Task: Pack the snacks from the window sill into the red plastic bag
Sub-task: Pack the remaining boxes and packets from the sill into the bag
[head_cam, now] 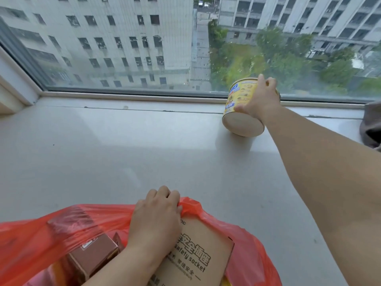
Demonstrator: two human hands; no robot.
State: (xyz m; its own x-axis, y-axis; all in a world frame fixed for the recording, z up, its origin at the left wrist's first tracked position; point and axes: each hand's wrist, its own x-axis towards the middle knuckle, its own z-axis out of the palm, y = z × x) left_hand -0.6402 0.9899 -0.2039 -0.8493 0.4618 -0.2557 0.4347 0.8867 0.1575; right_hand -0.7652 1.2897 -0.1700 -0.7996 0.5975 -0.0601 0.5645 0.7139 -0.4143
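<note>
Right hand (260,100) is stretched far out to the back of the pale grey stone window sill (123,149), fingers curled over the top and side of the yellow cylindrical paper snack tub (240,108), thumb on its near wall, so it has a grip on it. The tub is tipped: pale round base faces the camera and sits low near the sill, open/top end leans toward the window glass (123,48), long axis running roughly away from the person and up. It sits at the sill's back edge, well apart from the bag.

Left hand (158,215) is close in, fingers bunched around the rim of the red thin plastic bag (37,240), pinching it and holding the mouth (looks open enough, judging by what shows inside). In the bag: a brown cardboard box w/ "safety socket" print (204,256) and a small brown carton (92,254).

So the tub lies fwd and right of the bag; the coming move is prob. a long pull back and left toward the left hand, turning the tub so it drops in beside the boxes.
</note>
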